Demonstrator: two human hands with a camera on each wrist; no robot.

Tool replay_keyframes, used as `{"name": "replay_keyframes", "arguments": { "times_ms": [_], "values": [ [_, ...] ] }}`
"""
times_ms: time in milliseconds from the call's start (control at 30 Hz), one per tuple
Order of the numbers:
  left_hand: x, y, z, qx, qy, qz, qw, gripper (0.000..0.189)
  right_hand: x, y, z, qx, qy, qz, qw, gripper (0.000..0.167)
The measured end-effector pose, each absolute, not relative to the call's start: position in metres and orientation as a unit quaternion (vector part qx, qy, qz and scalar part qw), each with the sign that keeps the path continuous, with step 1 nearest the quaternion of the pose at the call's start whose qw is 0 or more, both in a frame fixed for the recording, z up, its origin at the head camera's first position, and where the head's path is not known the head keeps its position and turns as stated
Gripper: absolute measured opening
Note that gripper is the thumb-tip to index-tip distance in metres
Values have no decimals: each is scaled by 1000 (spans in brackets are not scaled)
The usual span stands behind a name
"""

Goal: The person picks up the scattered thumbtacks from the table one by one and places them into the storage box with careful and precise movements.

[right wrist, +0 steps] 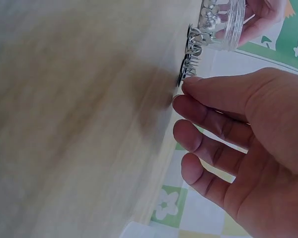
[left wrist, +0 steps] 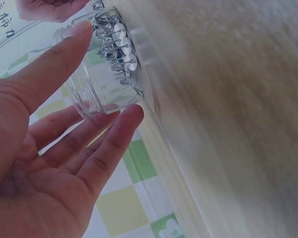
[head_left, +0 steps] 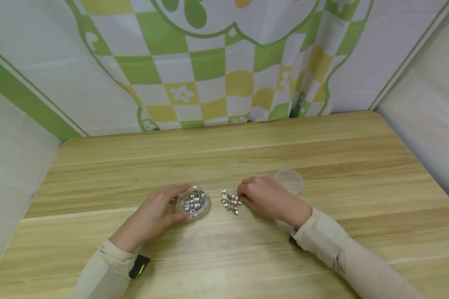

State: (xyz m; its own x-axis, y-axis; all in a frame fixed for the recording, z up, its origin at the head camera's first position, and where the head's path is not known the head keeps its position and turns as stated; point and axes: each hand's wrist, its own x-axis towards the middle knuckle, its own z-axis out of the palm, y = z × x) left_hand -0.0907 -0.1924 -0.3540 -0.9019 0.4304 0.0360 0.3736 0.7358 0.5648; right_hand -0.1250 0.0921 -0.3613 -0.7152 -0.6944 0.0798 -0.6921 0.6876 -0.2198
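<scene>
My left hand holds a clear round jar from its left side, thumb and fingers on its wall. Inside lie many silver thumbtacks, their flat heads and pins showing through the wall in the left wrist view. Right of the jar, a loose pile of thumbtacks lies on the table. My right hand is at the pile's right edge, with thumb and index fingertips close together beside the nearest tacks. Whether a tack is between them I cannot tell.
A clear round lid lies on the wooden table behind my right hand. A green, white and yellow checked curtain hangs along the table's far edge, and white cloth hangs at the right side.
</scene>
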Motion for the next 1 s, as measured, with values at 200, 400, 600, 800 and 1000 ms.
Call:
{"name": "replay_keyframes", "arguments": {
  "times_ms": [200,400,600,800,1000],
  "values": [
    [-90,-194,-355,216,931,292,48,75,-125,87,-358,-386,914,-122,-32,17],
    [-91,-194,-355,216,929,297,50,75,-123,67,-344,-411,898,-141,-70,9],
    [-92,-194,-354,214,929,296,57,75,-125,35,-338,-440,882,-152,-74,9],
    [-92,-195,-354,219,930,291,52,70,-130,10,-338,-456,875,-144,-76,14],
    [-93,-195,-355,225,927,296,51,60,-136,-1,-343,-452,880,-132,-67,19]
  ]
}}
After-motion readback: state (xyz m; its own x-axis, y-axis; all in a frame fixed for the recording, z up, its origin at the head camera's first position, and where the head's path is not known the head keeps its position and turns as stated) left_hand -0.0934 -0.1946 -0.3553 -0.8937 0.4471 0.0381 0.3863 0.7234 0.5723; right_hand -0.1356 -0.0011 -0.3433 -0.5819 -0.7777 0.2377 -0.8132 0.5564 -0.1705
